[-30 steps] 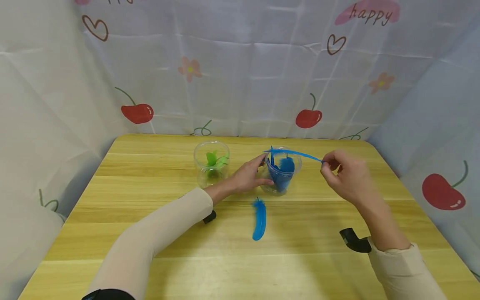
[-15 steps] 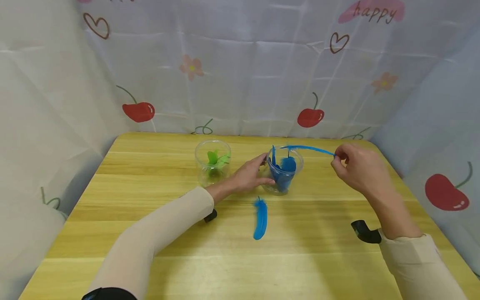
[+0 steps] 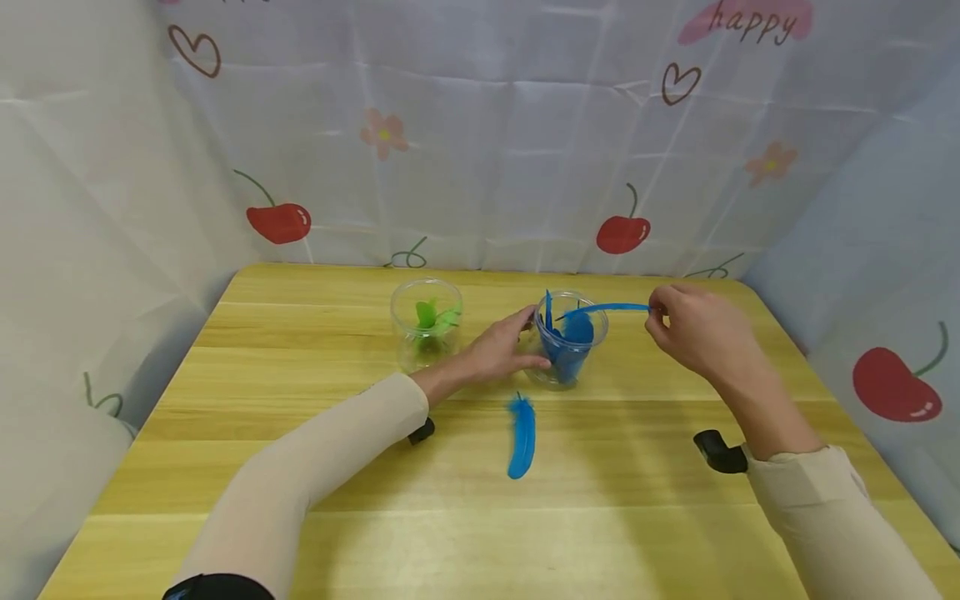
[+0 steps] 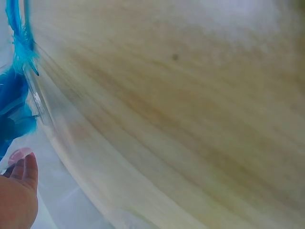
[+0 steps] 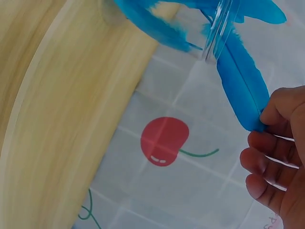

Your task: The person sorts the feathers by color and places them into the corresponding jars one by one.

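In the head view, my left hand point(image 3: 495, 350) grips a clear plastic cup point(image 3: 574, 347) from its left side, thumb in front and fingers behind. Several blue feathers point(image 3: 570, 360) stand inside that cup. My right hand point(image 3: 701, 333) pinches another blue feather point(image 3: 621, 307) by its broad end. Its fluffy quill end points left and dips into the mouth of the cup. The right wrist view shows thumb and forefinger on the tip of this feather point(image 5: 243, 86). A further blue feather point(image 3: 522, 437) lies flat on the table in front of the cup.
Left of my left hand stands a second clear cup point(image 3: 397, 325) with bright green feathers point(image 3: 427, 316) in it. Both stand on a yellow wooden table point(image 3: 450, 533). A white printed cloth point(image 3: 480, 167) hangs along its back and sides.
My right hand first drew right with its feather, then came back left and tipped the quill end down into the cup. The left hand stays on the cup.
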Demonstrator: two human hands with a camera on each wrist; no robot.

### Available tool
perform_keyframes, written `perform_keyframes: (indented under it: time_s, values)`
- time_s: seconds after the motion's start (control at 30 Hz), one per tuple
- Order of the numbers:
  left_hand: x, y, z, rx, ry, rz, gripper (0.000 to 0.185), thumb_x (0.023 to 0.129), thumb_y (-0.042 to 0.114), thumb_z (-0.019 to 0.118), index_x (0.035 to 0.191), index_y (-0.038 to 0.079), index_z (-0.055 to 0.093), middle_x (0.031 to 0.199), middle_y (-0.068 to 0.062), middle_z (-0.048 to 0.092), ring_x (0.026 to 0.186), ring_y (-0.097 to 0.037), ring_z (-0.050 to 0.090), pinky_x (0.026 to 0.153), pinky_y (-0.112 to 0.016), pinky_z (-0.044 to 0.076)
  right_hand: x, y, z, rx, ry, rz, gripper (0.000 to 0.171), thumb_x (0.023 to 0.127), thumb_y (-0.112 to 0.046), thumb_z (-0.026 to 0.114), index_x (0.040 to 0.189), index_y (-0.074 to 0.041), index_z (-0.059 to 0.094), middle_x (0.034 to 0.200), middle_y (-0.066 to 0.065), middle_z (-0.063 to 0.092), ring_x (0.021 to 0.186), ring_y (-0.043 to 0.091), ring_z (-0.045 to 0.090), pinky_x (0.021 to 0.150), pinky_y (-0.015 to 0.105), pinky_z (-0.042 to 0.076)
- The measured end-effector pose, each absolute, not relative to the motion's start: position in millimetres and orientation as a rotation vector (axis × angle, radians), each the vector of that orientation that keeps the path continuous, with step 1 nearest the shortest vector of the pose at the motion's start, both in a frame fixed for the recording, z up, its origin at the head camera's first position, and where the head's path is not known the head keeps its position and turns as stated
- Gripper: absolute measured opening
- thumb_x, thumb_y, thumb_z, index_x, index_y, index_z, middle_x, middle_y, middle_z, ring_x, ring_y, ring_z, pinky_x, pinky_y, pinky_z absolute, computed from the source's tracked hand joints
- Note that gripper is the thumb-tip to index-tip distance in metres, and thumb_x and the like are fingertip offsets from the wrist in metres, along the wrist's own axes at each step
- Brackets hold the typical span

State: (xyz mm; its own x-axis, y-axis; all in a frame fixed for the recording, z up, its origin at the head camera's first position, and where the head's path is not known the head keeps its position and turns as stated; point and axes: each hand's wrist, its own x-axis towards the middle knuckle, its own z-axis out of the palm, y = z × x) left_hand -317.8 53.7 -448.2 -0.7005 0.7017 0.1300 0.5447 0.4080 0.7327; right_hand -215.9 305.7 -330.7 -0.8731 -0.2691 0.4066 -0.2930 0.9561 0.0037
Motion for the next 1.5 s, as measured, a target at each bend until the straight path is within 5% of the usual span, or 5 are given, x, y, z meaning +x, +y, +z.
perform_keyframes:
  time_s: [0.3,0.63,1.5]
  values:
    - [-318,54,-447,1.123,2.472,1.16,0.085,0.088,0.035,0.075,0.155,0.012,0.027,0.153,-0.007,0.041,0.137,-0.025,0.043,0.112,-0.037,0.035,-224,291,-332,0.473,-2.635,-0.041,0.003,0.083,-0.001,0.068,0.085,0.001,0.068,0.072,0.008,0.063,0.057,0.022,0.055,0.05,0.043,0.05]
    - [-319,53,-448,1.124,2.458,1.173,0.086,0.088,0.033,0.075,0.155,0.01,0.026,0.153,-0.009,0.042,0.137,-0.025,0.043,0.111,-0.036,0.036,-233,274,-335,0.588,-2.49,-0.048,0.02,0.085,0.002,0.063,0.069,-0.007,0.056,0.06,0.001,0.042,0.051,0.021,0.043,0.043,0.033,0.035]
    - [-318,54,-448,1.108,2.441,1.18,0.085,0.09,0.036,0.073,0.155,0.009,0.025,0.153,-0.008,0.041,0.137,-0.025,0.043,0.112,-0.038,0.035,-240,256,-350,0.666,-2.691,0.006,0.007,0.092,-0.004,0.067,0.096,0.0,0.071,0.081,0.009,0.061,0.069,0.024,0.062,0.062,0.039,0.056]
